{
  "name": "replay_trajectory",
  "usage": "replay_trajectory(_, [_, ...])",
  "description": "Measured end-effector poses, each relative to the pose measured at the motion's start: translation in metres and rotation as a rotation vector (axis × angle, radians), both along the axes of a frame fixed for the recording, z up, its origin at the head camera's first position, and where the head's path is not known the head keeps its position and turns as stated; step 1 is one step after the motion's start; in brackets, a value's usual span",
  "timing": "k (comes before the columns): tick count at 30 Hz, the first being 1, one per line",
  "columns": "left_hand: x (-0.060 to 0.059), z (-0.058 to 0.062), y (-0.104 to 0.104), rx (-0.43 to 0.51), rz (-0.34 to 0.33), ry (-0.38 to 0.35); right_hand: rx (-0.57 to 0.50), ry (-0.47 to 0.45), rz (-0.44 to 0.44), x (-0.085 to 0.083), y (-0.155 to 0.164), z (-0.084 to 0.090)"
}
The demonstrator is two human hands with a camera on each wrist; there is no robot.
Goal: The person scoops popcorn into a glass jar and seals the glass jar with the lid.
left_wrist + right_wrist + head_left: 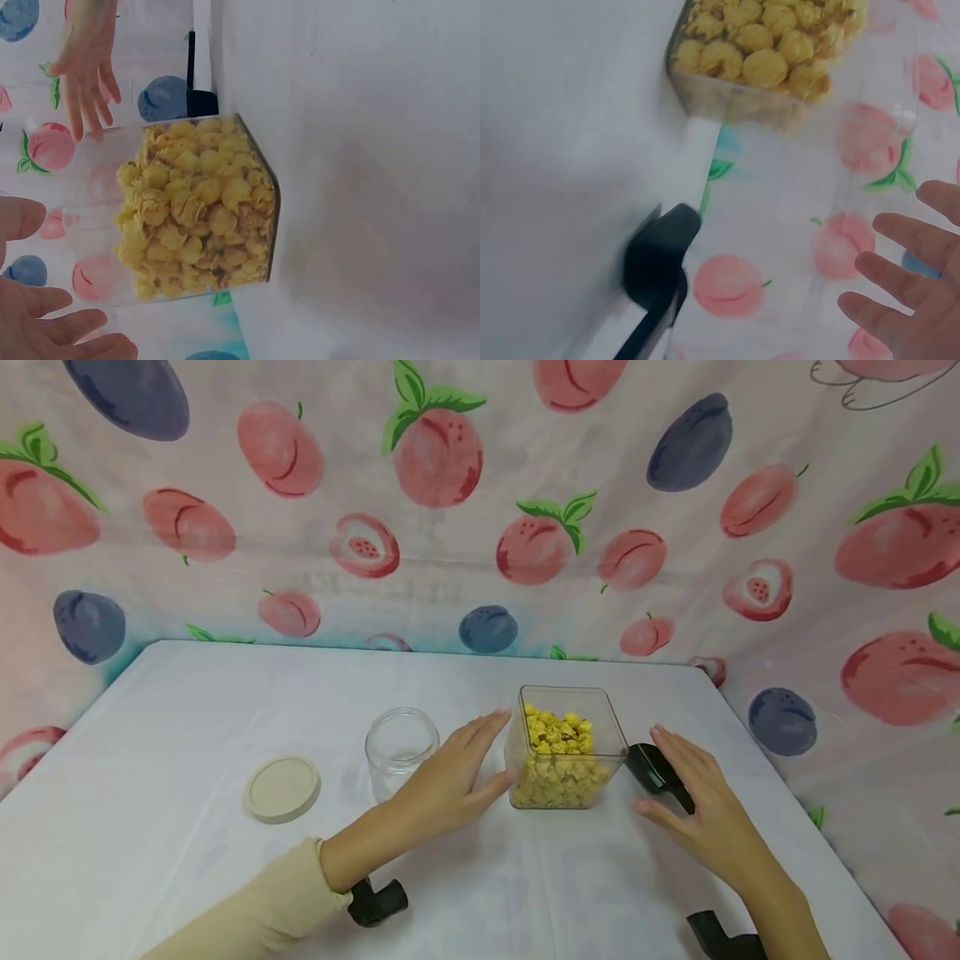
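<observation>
We are seeing a clear square tub (pixel 570 760) standing upright on the white-covered table (pixel 225 893), right of the table's middle, with yellow popcorn (pixel 557 733) filling much of it. The left hand (pixel 450 768) is reaching to the tub's left side, its fingers extending nearly straight and its thumb spreading wide; it is gripping nothing, and we are not managing to tell whether its fingertips are touching the wall. On the other side, the right hand (pixel 701 814) is hovering well spread and holding nothing, apart from the tub. Between that hand and the tub, a black scoop (pixel 654 770) is lying just beside the tub. Beyond the left wrist a clear round jar (pixel 382 768) is standing upright, and a beige round lid (pixel 282 788) is lying to its left. Behind everything, a fruit-printed cloth (pixel 435 547) is hanging.
</observation>
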State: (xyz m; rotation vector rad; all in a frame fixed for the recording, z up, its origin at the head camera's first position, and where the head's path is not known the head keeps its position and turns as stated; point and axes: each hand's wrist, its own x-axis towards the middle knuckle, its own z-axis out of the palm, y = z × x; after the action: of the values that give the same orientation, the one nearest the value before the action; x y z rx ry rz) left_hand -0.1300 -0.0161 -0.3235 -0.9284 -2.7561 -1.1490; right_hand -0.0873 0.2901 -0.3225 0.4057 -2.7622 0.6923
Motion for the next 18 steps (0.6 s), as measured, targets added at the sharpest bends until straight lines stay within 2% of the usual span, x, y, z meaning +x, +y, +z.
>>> replay_trajectory(9, [-0.004,-0.009,0.009,0.068,0.031,-0.082,-0.059,-0.011,-0.070,-0.001,0.012,-0.010])
replay_trajectory(14, [-0.007,-0.014,0.013,0.126,0.057,-0.140,-0.043,-0.070,-0.161,-0.002,0.020,-0.015])
replay_trajectory(18, [-0.010,-0.021,0.016,0.199,0.051,-0.155,-0.050,-0.104,-0.210,-0.005,0.030,-0.019])
